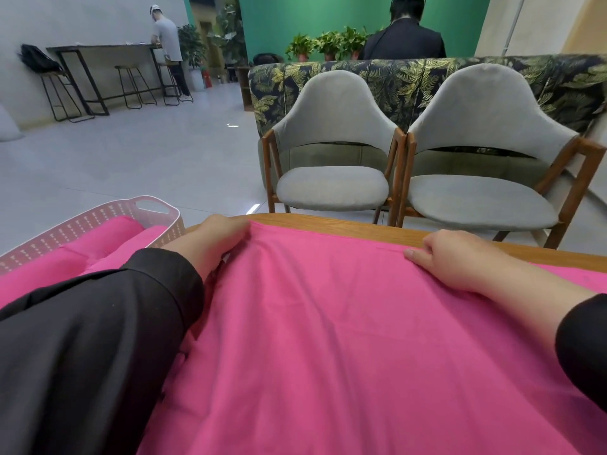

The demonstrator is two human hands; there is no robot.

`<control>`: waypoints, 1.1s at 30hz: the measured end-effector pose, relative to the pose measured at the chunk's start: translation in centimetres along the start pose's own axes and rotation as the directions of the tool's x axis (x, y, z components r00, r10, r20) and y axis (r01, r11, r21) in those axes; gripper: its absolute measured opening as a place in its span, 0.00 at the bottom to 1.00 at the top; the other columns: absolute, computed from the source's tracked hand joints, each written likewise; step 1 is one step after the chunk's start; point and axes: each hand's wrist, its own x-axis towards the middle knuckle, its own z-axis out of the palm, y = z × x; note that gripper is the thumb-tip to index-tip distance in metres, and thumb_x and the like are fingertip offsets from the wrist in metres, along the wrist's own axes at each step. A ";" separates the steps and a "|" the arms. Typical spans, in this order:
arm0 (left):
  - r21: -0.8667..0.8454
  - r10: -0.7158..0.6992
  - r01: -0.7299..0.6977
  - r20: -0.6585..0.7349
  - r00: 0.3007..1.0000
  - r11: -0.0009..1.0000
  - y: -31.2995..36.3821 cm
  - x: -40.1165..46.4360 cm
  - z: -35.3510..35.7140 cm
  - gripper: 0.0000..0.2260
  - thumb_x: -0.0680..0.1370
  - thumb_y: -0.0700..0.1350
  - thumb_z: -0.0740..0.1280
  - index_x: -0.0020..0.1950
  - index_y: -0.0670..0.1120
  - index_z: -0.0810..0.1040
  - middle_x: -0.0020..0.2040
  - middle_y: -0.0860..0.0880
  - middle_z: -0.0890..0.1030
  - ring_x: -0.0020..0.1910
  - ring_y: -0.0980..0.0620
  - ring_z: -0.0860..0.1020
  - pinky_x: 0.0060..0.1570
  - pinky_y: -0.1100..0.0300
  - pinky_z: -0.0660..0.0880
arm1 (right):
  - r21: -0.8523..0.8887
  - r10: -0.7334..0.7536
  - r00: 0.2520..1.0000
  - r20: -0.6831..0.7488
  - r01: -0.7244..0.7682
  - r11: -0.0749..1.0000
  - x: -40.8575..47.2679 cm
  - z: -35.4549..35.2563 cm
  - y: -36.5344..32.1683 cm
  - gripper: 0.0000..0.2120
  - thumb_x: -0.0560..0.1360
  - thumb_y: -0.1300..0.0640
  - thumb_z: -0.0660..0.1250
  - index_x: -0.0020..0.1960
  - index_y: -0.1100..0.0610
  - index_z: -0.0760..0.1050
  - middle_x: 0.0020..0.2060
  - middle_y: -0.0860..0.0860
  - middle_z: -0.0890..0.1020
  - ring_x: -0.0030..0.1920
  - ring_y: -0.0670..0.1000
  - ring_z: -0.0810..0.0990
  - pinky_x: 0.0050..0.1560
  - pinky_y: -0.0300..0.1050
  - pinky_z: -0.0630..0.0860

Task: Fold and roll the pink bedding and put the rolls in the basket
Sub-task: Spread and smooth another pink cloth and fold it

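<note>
A pink bedding sheet [328, 323] lies spread over the wooden table [377, 229], reaching its far edge. My left hand [213, 239] grips the sheet's far left corner, fingers curled into the cloth. My right hand [460, 257] holds the far edge further right, fingers bent over the fabric. A pale pink perforated basket [98, 218] stands at the left, holding pink rolls [108, 238]. Black sleeves cover both forearms.
Two grey chairs with wooden frames [335, 152] [486, 159] face the table's far side. Behind them is a leaf-patterned sofa back [394, 77]. Two people stand far off, one at a high table [98, 49] with stools.
</note>
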 end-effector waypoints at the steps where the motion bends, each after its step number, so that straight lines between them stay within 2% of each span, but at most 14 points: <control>1: -0.030 -0.011 0.011 0.006 1.000 0.999 -0.1 -0.4 -0.1 0.09 0.78 0.47 0.65 0.43 0.42 0.78 0.34 0.46 0.73 0.31 0.48 0.70 0.31 0.61 0.62 | 0.051 -0.011 1.000 0.010 0.010 0.999 -0.2 -0.3 0.2 0.22 0.81 0.39 0.58 0.39 0.55 0.73 0.37 0.52 0.78 0.40 0.53 0.77 0.41 0.50 0.73; 4: 0.004 0.018 -0.018 -0.035 0.999 1.000 -0.1 -0.7 0.2 0.12 0.81 0.50 0.65 0.49 0.41 0.78 0.36 0.44 0.75 0.33 0.47 0.73 0.30 0.61 0.63 | 0.167 -0.032 0.999 0.032 0.026 0.986 -1.0 -1.3 1.5 0.17 0.80 0.49 0.63 0.37 0.57 0.74 0.34 0.53 0.79 0.37 0.53 0.77 0.40 0.51 0.74; 6: 0.086 0.044 -0.035 -0.107 0.993 0.996 0.0 0.1 0.4 0.16 0.81 0.52 0.65 0.55 0.38 0.79 0.45 0.39 0.81 0.41 0.41 0.79 0.32 0.60 0.66 | 0.136 -0.030 0.999 0.025 0.026 0.990 -1.5 -1.6 2.1 0.15 0.78 0.52 0.64 0.35 0.56 0.71 0.32 0.53 0.77 0.35 0.53 0.75 0.36 0.50 0.70; 7: 0.146 0.054 -0.036 -0.122 0.991 0.989 0.1 0.6 0.4 0.14 0.81 0.49 0.65 0.53 0.38 0.79 0.47 0.37 0.82 0.41 0.39 0.80 0.32 0.59 0.66 | 0.131 -0.032 0.999 -0.001 0.032 0.991 -1.5 -1.6 2.3 0.14 0.78 0.53 0.65 0.35 0.56 0.71 0.32 0.53 0.77 0.35 0.53 0.75 0.36 0.49 0.70; 10: 0.271 0.104 -0.069 -0.117 0.988 0.960 0.5 1.7 0.1 0.15 0.81 0.47 0.64 0.39 0.37 0.76 0.27 0.40 0.76 0.25 0.44 0.74 0.26 0.59 0.65 | 0.157 -0.054 0.996 -0.070 0.065 0.985 -1.1 -1.8 2.7 0.11 0.78 0.50 0.67 0.39 0.52 0.74 0.36 0.50 0.79 0.38 0.50 0.76 0.38 0.49 0.71; 12: 0.330 0.103 -0.069 -0.087 0.991 0.941 0.4 2.1 0.0 0.18 0.82 0.49 0.63 0.40 0.36 0.77 0.25 0.41 0.75 0.25 0.44 0.74 0.27 0.58 0.68 | 0.103 -0.060 0.997 -0.051 0.065 0.993 -0.8 -1.4 3.0 0.14 0.79 0.45 0.67 0.38 0.51 0.72 0.36 0.47 0.77 0.38 0.46 0.73 0.34 0.46 0.66; 15: 0.434 0.125 -0.083 -0.069 0.990 0.897 0.4 3.2 0.4 0.19 0.83 0.51 0.63 0.52 0.33 0.80 0.39 0.38 0.79 0.41 0.38 0.80 0.41 0.53 0.75 | 0.073 -0.034 0.995 -0.093 0.041 0.996 -0.1 -0.5 3.6 0.18 0.78 0.41 0.67 0.36 0.51 0.70 0.35 0.47 0.76 0.37 0.47 0.72 0.34 0.46 0.64; 18: 0.474 0.159 -0.102 -0.082 0.984 0.874 0.0 4.0 0.6 0.20 0.81 0.52 0.65 0.54 0.33 0.79 0.51 0.36 0.81 0.52 0.36 0.80 0.47 0.51 0.73 | 0.047 -0.027 0.989 -0.149 0.034 0.998 0.1 0.1 3.2 0.18 0.78 0.40 0.66 0.36 0.50 0.69 0.35 0.47 0.74 0.40 0.53 0.74 0.37 0.48 0.66; 20: 0.504 0.208 -0.134 -0.095 0.973 0.853 -0.1 4.3 0.7 0.17 0.80 0.50 0.68 0.53 0.34 0.78 0.53 0.35 0.81 0.53 0.36 0.78 0.46 0.51 0.72 | 0.049 -0.024 0.980 -0.197 0.034 0.998 -0.2 0.6 3.0 0.18 0.78 0.40 0.65 0.37 0.52 0.70 0.35 0.49 0.75 0.41 0.55 0.74 0.38 0.49 0.66; 23: 0.592 0.292 -0.201 -0.061 0.954 0.781 0.4 3.8 0.9 0.12 0.80 0.45 0.67 0.54 0.35 0.75 0.51 0.35 0.80 0.47 0.38 0.76 0.40 0.53 0.67 | 0.102 -0.047 0.978 -0.203 0.069 0.992 -0.7 0.9 4.0 0.15 0.78 0.40 0.66 0.42 0.50 0.71 0.39 0.49 0.76 0.43 0.54 0.75 0.41 0.49 0.69; 25: 0.739 0.444 -0.257 -0.064 0.894 0.623 1.2 2.4 1.2 0.08 0.80 0.43 0.64 0.58 0.41 0.72 0.51 0.40 0.78 0.45 0.41 0.73 0.43 0.51 0.67 | 0.137 -0.077 0.981 -0.179 0.102 0.985 -1.1 0.5 5.5 0.10 0.78 0.43 0.66 0.47 0.49 0.75 0.44 0.48 0.76 0.46 0.51 0.74 0.46 0.47 0.69; 27: 0.861 0.603 -0.277 -0.042 0.797 0.426 2.6 0.5 2.4 0.10 0.79 0.44 0.63 0.60 0.49 0.73 0.53 0.45 0.77 0.50 0.42 0.75 0.47 0.50 0.66 | 0.141 -0.103 0.983 -0.150 0.125 0.982 -2.0 -0.2 7.3 0.07 0.79 0.47 0.66 0.53 0.48 0.77 0.48 0.47 0.76 0.49 0.48 0.73 0.50 0.43 0.68; 31: 0.657 0.688 -0.653 0.273 0.672 0.377 5.7 -4.0 8.0 0.17 0.80 0.54 0.60 0.68 0.54 0.74 0.63 0.48 0.77 0.61 0.43 0.76 0.56 0.48 0.71 | 0.118 -0.088 0.996 0.005 0.087 0.989 -4.4 -1.4 11.5 0.13 0.79 0.51 0.65 0.63 0.46 0.77 0.56 0.42 0.75 0.55 0.46 0.75 0.60 0.45 0.72; 33: 0.556 0.691 -0.746 0.374 0.619 0.367 7.1 -6.0 11.0 0.19 0.82 0.55 0.59 0.72 0.53 0.72 0.68 0.49 0.75 0.65 0.44 0.75 0.61 0.47 0.72 | 0.093 -0.058 0.997 0.051 0.053 0.994 -5.2 -1.8 13.4 0.15 0.78 0.53 0.65 0.64 0.45 0.76 0.56 0.41 0.75 0.56 0.46 0.75 0.61 0.45 0.72</control>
